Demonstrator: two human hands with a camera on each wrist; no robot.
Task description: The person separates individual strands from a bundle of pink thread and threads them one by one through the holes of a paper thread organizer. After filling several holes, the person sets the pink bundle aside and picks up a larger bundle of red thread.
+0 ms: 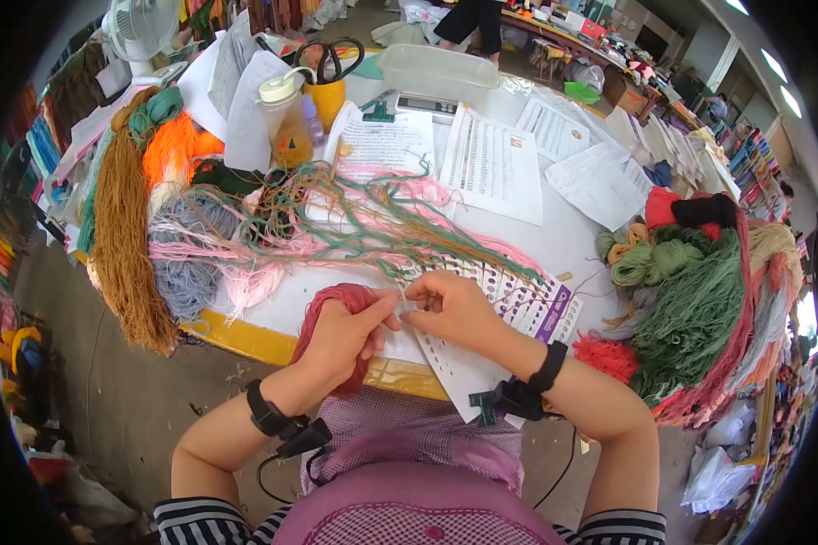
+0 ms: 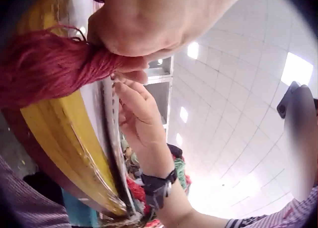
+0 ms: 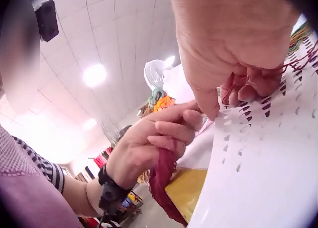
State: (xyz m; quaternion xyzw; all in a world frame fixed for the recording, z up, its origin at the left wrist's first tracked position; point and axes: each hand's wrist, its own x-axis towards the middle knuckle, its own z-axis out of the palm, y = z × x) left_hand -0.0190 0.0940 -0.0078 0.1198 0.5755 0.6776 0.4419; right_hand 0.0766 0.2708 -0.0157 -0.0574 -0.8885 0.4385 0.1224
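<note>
My left hand grips a dark red yarn skein, which hangs below the fingers over the table's yellow edge. Close beside it, my right hand has its fingers curled around a thin dark red thread, seen best in the right wrist view. Thumbs and fingertips of both hands almost meet above a white card with rows of holes. This card carries a purple strip and sticks out past the table edge toward the lap.
Loose green, pink and brown strands stretch across the table behind the hands. Yarn piles stand left and right. Further back are printed sheets, a lidded bottle, scissors in a yellow cup and a plastic tub.
</note>
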